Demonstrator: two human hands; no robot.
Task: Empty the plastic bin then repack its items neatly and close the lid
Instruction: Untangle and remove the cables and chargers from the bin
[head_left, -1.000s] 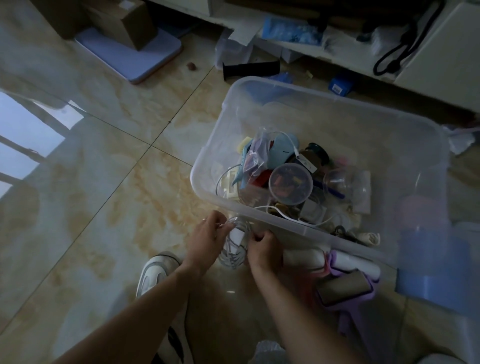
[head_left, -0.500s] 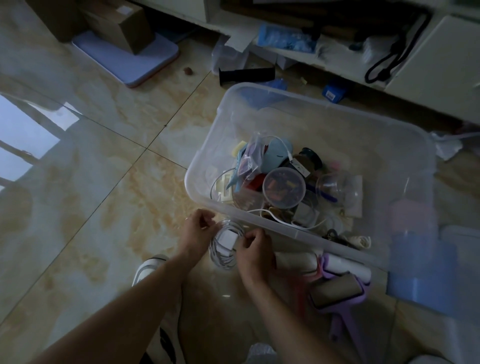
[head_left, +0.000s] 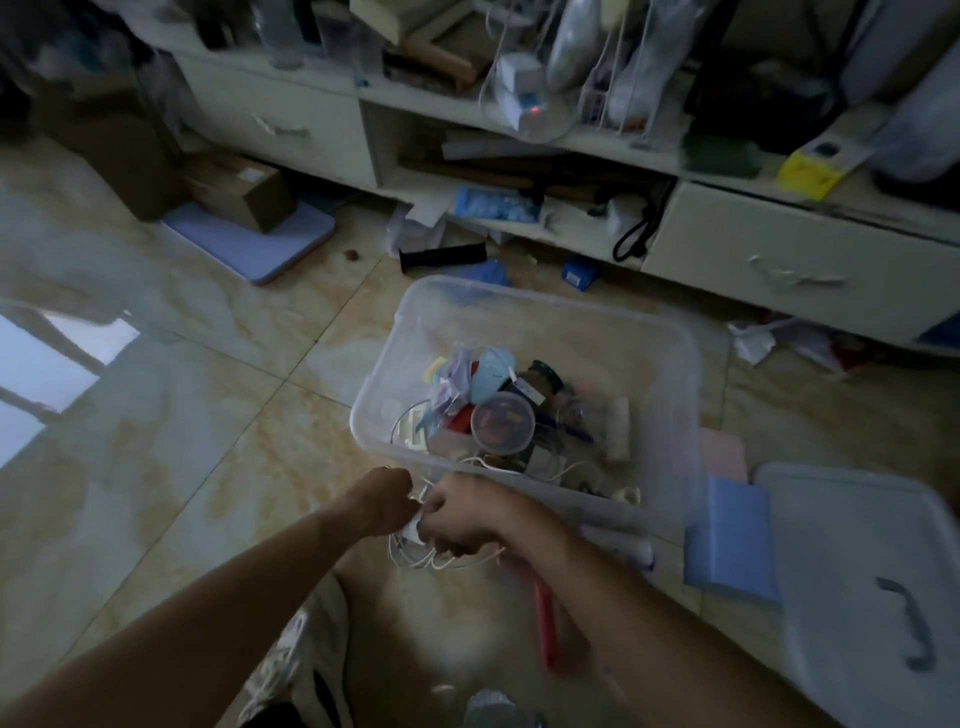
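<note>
White cable (head_left: 421, 558), partly coiled, is pinched between left hand (head_left: 382, 499) and right hand (head_left: 457, 519), fingers curled round it, at lower centre, just outside the plastic bin (head_left: 675, 415). Loose loops hanging below could spring free and tangle.

Both bare forearms reach forward and converge; the left hand (head_left: 382, 499) is curled into a loose fist, knuckles up; the right hand (head_left: 460, 514) sits just beside it, fingers curled downward, the two nearly touching.
</note>
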